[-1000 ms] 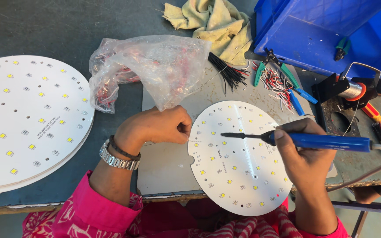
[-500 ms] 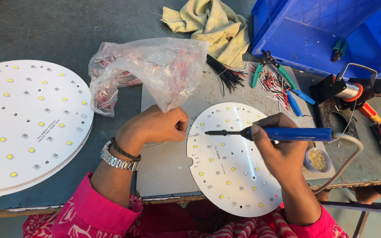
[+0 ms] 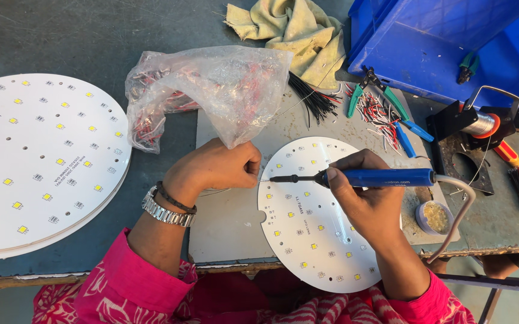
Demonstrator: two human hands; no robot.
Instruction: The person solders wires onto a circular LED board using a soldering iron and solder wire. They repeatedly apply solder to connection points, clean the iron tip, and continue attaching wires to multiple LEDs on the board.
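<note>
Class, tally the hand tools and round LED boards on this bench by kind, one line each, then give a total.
Round LED boards: 2, one under the hands, one stack top at left
Soldering iron: 1
Green-handled pliers: 2
Total: 5

Bright pink sleeves with a white floral print cover both forearms. Above the left hand, a silver metal link watch beside a thin dark band. Right hand bare.
</note>
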